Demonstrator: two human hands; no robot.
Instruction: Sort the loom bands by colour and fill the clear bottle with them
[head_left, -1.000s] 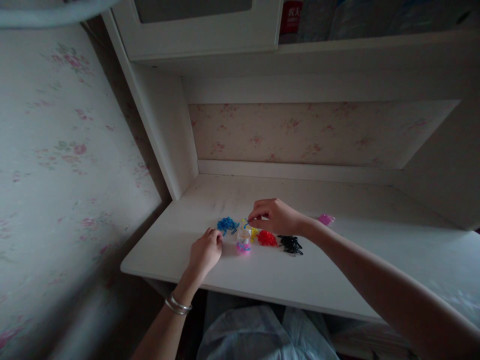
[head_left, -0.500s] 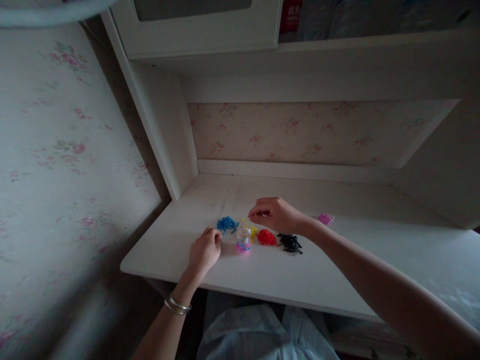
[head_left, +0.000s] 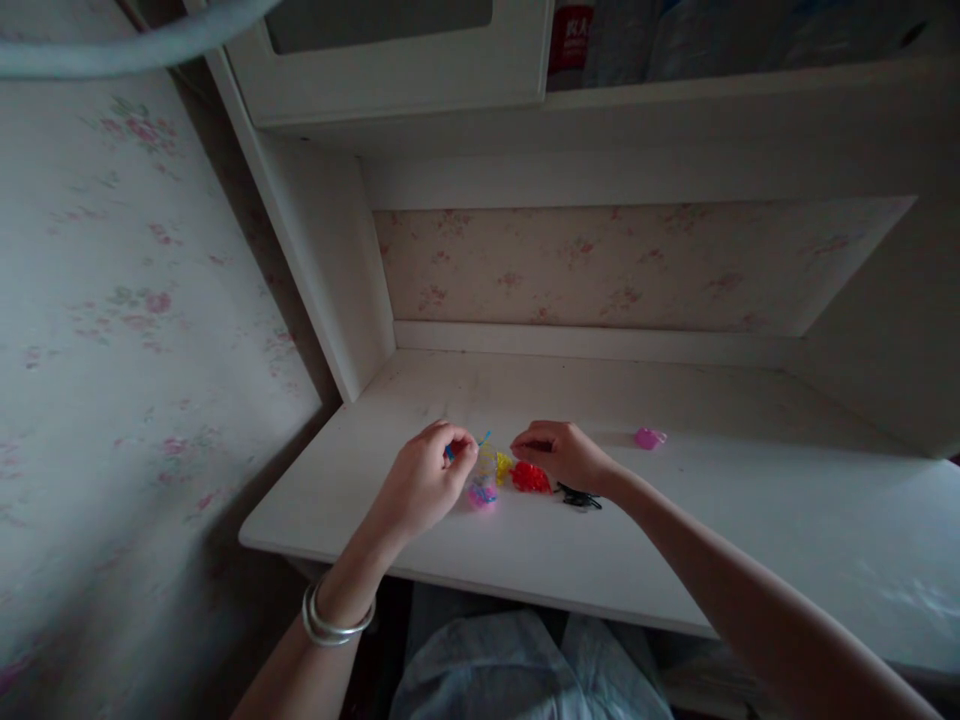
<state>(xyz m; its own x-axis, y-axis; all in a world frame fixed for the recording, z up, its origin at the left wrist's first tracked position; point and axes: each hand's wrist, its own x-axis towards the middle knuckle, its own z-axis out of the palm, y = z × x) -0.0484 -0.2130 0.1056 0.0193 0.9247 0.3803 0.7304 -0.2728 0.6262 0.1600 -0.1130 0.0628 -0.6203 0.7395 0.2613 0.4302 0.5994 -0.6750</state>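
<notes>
My left hand (head_left: 424, 483) is closed in a pinch on a small blue band (head_left: 483, 439), held just above a small clear jar (head_left: 485, 478) with pink content. My right hand (head_left: 559, 454) hovers with curled fingers over the red pile of bands (head_left: 529, 478), its fingertips down near it; whether it holds anything I cannot make out. A yellow pile (head_left: 503, 464) lies between the jar and the red pile. A black pile (head_left: 580, 497) peeks out under my right wrist. The blue pile is hidden behind my left hand.
Everything lies on a white desk (head_left: 675, 530) set in an alcove. A small pink lid (head_left: 649, 437) rests to the right. A white side panel (head_left: 322, 260) and floral wall close the left; a cabinet and shelf hang overhead.
My left hand rose from the desk, moved right over the blue pile and now pinches a blue band. My right hand shifted down and right, from above the jar to the red pile.
</notes>
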